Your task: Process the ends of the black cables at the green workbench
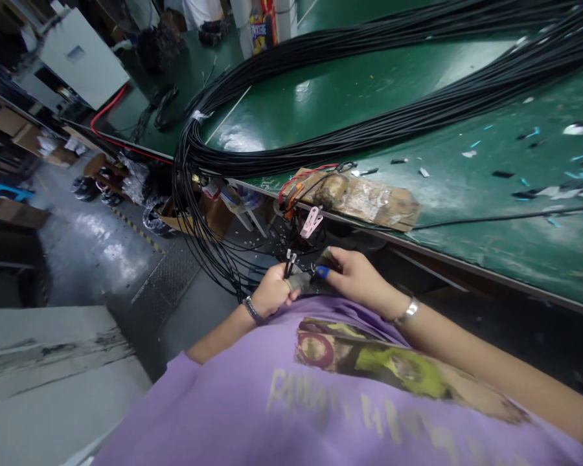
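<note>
My left hand (274, 289) is closed around several black cables, just in front of the purple shirt. Their whitish cable ends (290, 256) stick up above the fist, and grey wrapping covers the thumb. My right hand (362, 277) is close by on the right, its thumb and forefinger brought together in a pinch. Blue tape (322, 272) is wrapped round that thumb. Thin pale wire ends (313, 266) show between the hands; whatever the right fingertips grip is too small to make out. From the left hand, black cables (208, 243) run up to the table edge.
A long bundle of black cable (291, 152) loops over the green table (457, 259). At its edge sit a taped cardboard piece (369, 199) and a pink clip (311, 222). Cable scraps (502, 173) litter the right side. A white box (82, 58) stands far left.
</note>
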Action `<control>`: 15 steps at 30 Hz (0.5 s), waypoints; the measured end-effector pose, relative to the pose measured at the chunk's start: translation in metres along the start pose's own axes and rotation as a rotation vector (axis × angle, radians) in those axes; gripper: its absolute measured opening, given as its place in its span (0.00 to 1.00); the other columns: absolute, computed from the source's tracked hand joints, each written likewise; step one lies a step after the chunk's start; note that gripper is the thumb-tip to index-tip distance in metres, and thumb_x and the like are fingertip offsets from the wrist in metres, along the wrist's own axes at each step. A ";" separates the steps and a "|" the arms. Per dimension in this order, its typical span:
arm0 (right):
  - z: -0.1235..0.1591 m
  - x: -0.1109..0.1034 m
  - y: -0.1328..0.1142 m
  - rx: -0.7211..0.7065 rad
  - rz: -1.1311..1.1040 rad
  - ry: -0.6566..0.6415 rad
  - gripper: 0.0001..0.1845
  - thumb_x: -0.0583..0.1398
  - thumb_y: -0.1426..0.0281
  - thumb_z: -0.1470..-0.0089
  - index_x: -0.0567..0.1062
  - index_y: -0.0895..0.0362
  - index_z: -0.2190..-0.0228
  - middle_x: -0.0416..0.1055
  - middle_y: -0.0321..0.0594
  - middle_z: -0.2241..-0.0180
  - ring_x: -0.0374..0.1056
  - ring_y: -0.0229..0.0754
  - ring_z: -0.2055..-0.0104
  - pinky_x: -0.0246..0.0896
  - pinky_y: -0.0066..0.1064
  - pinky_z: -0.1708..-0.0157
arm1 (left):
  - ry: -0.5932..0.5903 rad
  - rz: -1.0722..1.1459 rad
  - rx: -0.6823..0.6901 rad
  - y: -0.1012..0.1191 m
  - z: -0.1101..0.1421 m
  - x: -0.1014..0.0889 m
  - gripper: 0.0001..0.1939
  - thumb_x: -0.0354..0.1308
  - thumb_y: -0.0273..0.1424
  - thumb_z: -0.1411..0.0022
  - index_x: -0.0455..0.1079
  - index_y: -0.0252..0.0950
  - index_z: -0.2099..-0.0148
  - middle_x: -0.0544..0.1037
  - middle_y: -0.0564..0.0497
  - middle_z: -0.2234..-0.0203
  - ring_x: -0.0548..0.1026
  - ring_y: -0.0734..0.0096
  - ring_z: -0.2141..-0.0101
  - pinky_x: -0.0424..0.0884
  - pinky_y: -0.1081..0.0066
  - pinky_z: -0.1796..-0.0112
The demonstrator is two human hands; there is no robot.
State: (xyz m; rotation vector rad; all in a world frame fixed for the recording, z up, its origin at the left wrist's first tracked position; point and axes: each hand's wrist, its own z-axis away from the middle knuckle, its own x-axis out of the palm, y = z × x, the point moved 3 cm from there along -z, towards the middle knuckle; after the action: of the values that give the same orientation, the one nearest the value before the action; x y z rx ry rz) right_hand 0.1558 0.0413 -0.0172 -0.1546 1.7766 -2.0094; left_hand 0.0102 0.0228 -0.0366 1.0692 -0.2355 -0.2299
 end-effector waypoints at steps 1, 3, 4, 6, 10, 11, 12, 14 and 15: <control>0.001 -0.005 -0.007 -0.066 0.207 0.094 0.10 0.57 0.68 0.59 0.58 0.54 0.79 0.58 0.35 0.80 0.52 0.36 0.78 0.46 0.29 0.78 | 0.052 -0.034 -0.023 0.003 0.002 0.001 0.22 0.61 0.48 0.52 0.59 0.35 0.74 0.61 0.62 0.91 0.54 0.85 0.91 0.47 0.80 0.88; 0.004 -0.008 -0.017 -0.165 0.422 0.165 0.08 0.56 0.71 0.61 0.58 0.54 0.80 0.59 0.37 0.78 0.54 0.38 0.75 0.48 0.30 0.75 | 0.087 -0.073 -0.036 0.006 0.005 0.002 0.20 0.62 0.45 0.51 0.59 0.35 0.73 0.61 0.62 0.90 0.55 0.85 0.90 0.48 0.81 0.88; 0.005 -0.008 -0.019 -0.190 0.421 0.154 0.08 0.56 0.71 0.60 0.58 0.54 0.80 0.60 0.38 0.78 0.55 0.38 0.74 0.48 0.30 0.75 | 0.080 -0.069 -0.018 0.006 0.006 0.001 0.20 0.62 0.45 0.51 0.59 0.35 0.73 0.61 0.62 0.90 0.54 0.85 0.90 0.48 0.81 0.88; 0.008 -0.004 -0.016 -0.169 0.207 0.026 0.09 0.56 0.67 0.56 0.59 0.54 0.79 0.60 0.36 0.79 0.54 0.37 0.76 0.49 0.29 0.76 | 0.001 -0.015 0.041 0.002 0.005 0.000 0.22 0.63 0.47 0.53 0.59 0.35 0.74 0.60 0.62 0.90 0.53 0.86 0.90 0.47 0.80 0.88; 0.010 0.013 0.001 0.026 -0.428 -0.375 0.18 0.54 0.53 0.51 0.57 0.53 0.78 0.48 0.26 0.84 0.41 0.31 0.84 0.41 0.26 0.84 | -0.260 0.122 0.090 -0.009 0.000 -0.001 0.30 0.65 0.55 0.63 0.59 0.35 0.75 0.60 0.61 0.91 0.54 0.85 0.90 0.48 0.79 0.87; 0.010 0.014 0.003 0.053 -0.470 -0.393 0.19 0.54 0.52 0.51 0.57 0.53 0.78 0.47 0.25 0.85 0.39 0.31 0.84 0.39 0.26 0.85 | -0.272 0.125 0.081 -0.011 -0.001 -0.001 0.30 0.65 0.55 0.63 0.59 0.35 0.75 0.61 0.61 0.91 0.54 0.85 0.90 0.48 0.79 0.87; 0.008 0.013 0.005 0.053 -0.429 -0.346 0.18 0.55 0.53 0.51 0.57 0.53 0.78 0.49 0.26 0.84 0.41 0.31 0.84 0.41 0.26 0.84 | -0.252 0.114 0.075 -0.012 -0.002 -0.002 0.30 0.65 0.55 0.63 0.59 0.34 0.76 0.61 0.61 0.91 0.54 0.85 0.91 0.48 0.79 0.87; 0.005 0.006 0.002 -0.018 -0.176 -0.131 0.14 0.57 0.59 0.52 0.59 0.54 0.79 0.55 0.31 0.82 0.48 0.33 0.81 0.47 0.27 0.81 | -0.163 0.084 0.085 -0.012 -0.004 -0.005 0.29 0.65 0.54 0.61 0.59 0.34 0.76 0.61 0.61 0.91 0.54 0.86 0.91 0.48 0.80 0.87; 0.005 0.001 -0.002 -0.076 -0.005 -0.014 0.11 0.57 0.63 0.54 0.61 0.54 0.79 0.59 0.33 0.80 0.52 0.35 0.79 0.51 0.28 0.78 | -0.126 0.076 0.090 -0.012 -0.004 -0.005 0.28 0.64 0.54 0.60 0.59 0.34 0.76 0.61 0.61 0.91 0.54 0.86 0.91 0.48 0.80 0.87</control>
State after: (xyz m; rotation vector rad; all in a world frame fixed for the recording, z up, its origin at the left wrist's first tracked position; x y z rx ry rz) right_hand 0.1564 0.0363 -0.0145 -0.1969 1.8467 -1.9404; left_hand 0.0054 0.0223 -0.0492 1.1338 -0.4025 -0.2204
